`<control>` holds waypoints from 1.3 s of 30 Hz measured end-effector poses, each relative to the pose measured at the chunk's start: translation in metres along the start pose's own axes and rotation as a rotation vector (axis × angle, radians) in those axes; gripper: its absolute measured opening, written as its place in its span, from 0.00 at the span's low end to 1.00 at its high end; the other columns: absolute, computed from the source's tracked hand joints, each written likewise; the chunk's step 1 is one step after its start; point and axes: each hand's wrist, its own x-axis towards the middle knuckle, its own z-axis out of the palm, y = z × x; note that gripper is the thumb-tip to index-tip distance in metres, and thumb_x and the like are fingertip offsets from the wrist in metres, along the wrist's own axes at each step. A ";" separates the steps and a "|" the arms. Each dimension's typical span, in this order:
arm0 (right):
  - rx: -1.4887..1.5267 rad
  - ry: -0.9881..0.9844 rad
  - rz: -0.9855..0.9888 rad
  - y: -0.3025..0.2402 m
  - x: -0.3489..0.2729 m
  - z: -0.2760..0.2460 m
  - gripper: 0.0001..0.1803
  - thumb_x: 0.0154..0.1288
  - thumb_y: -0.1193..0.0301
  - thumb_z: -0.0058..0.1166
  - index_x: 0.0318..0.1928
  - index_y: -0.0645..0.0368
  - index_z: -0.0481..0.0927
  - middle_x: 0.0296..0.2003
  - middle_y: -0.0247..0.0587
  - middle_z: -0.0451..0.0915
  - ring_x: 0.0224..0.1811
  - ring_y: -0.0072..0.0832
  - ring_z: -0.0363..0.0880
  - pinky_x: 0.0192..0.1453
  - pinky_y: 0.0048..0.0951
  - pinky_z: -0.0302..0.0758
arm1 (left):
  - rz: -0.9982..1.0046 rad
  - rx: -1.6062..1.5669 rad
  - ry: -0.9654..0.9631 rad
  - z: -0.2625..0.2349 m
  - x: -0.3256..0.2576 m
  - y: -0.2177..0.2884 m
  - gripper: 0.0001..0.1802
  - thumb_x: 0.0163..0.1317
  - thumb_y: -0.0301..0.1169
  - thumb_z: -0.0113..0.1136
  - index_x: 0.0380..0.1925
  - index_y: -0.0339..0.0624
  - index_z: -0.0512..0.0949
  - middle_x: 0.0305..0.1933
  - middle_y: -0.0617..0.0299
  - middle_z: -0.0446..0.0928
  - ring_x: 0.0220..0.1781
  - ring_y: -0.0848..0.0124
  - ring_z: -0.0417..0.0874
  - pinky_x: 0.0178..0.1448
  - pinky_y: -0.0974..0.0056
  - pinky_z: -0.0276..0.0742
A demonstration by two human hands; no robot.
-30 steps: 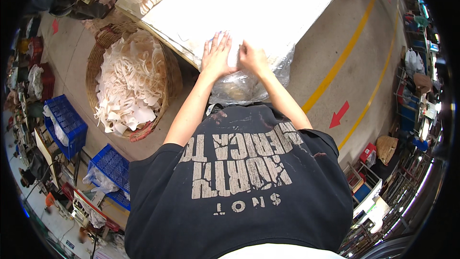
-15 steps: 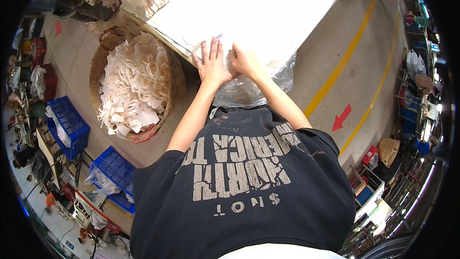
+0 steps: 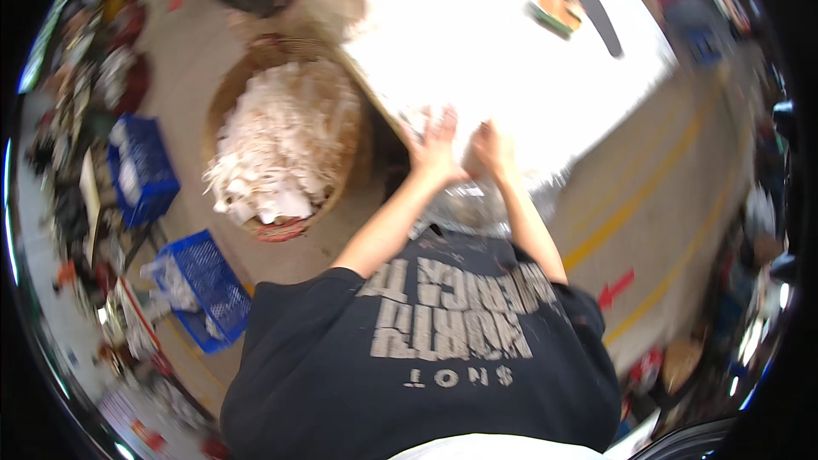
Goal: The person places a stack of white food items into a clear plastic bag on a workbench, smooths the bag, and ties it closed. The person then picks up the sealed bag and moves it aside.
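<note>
The left hand (image 3: 437, 156) is open, spread on the white table (image 3: 520, 68); I should press evenly. The right hand (image 3: 495, 152) curls; its grip I cannot tell.

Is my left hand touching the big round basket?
Apart. The head view shows a dark gap between your left hand and the basket.

**Wearer: Upper-Body Garment**

Shirt (image 3: 409, 413): black, loose cut, short wide sleeves (image 3: 294, 294) of the same black. Print (image 3: 452, 324): off-white block lettering with a cracked finish, set in large rows across the fabric; one row of smaller, widely spaced characters adjoins. Forearms (image 3: 388, 223), left hand (image 3: 434, 156) and right hand (image 3: 496, 152): bare.
</note>
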 end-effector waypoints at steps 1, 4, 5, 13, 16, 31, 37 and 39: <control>-0.071 -0.047 0.093 0.000 0.002 0.004 0.11 0.68 0.69 0.59 0.47 0.60 0.82 0.33 0.60 0.87 0.37 0.57 0.88 0.40 0.52 0.84 | -0.010 -0.003 0.012 0.002 -0.002 -0.001 0.84 0.36 0.74 0.73 0.85 0.51 0.35 0.90 0.64 0.31 0.90 0.50 0.28 0.76 0.13 0.24; 0.028 0.021 -0.190 0.000 -0.017 0.008 0.05 0.68 0.73 0.56 0.36 0.62 0.77 0.27 0.62 0.81 0.29 0.60 0.82 0.35 0.52 0.78 | 0.056 0.015 0.029 0.012 0.002 -0.004 0.78 0.40 0.70 0.72 0.85 0.52 0.40 0.90 0.60 0.36 0.89 0.47 0.32 0.73 0.09 0.21; 0.043 0.001 -0.283 -0.001 -0.022 0.006 0.06 0.68 0.75 0.54 0.32 0.63 0.75 0.26 0.63 0.79 0.27 0.61 0.80 0.34 0.52 0.77 | 0.077 -0.020 0.054 0.010 -0.001 0.000 0.75 0.42 0.66 0.72 0.85 0.55 0.40 0.90 0.62 0.34 0.89 0.47 0.30 0.74 0.10 0.24; 0.003 0.083 -0.165 -0.015 0.009 -0.024 0.08 0.71 0.76 0.53 0.33 0.66 0.71 0.26 0.65 0.78 0.30 0.63 0.79 0.34 0.56 0.73 | 0.058 -0.139 0.114 0.023 0.009 0.001 0.85 0.30 0.67 0.82 0.85 0.55 0.39 0.90 0.67 0.28 0.89 0.50 0.24 0.75 0.12 0.33; -0.005 0.002 -0.288 -0.013 -0.004 -0.015 0.09 0.72 0.75 0.53 0.34 0.65 0.72 0.26 0.64 0.78 0.30 0.63 0.80 0.35 0.57 0.73 | 0.031 -0.074 0.179 0.037 0.014 0.002 0.86 0.28 0.66 0.82 0.85 0.54 0.40 0.90 0.65 0.28 0.89 0.50 0.24 0.75 0.12 0.31; -0.116 0.029 -0.321 -0.003 -0.010 -0.018 0.09 0.73 0.73 0.52 0.36 0.66 0.71 0.28 0.67 0.79 0.31 0.64 0.80 0.36 0.59 0.73 | 0.054 -0.106 0.096 0.024 0.009 0.001 0.84 0.32 0.70 0.79 0.85 0.53 0.40 0.90 0.65 0.27 0.89 0.51 0.23 0.74 0.12 0.28; -0.025 0.077 -0.135 -0.004 0.011 -0.033 0.08 0.72 0.76 0.53 0.35 0.65 0.70 0.27 0.64 0.78 0.31 0.64 0.80 0.35 0.57 0.72 | 0.078 -0.181 0.100 0.020 0.005 -0.006 0.85 0.31 0.72 0.78 0.85 0.53 0.40 0.90 0.65 0.27 0.89 0.50 0.22 0.74 0.11 0.27; 0.011 0.015 -0.237 -0.007 -0.001 -0.029 0.08 0.71 0.77 0.53 0.34 0.65 0.69 0.26 0.64 0.78 0.30 0.63 0.80 0.34 0.56 0.72 | 0.069 -0.149 0.143 0.028 0.009 -0.004 0.86 0.29 0.72 0.79 0.85 0.52 0.41 0.90 0.64 0.28 0.89 0.50 0.24 0.74 0.11 0.27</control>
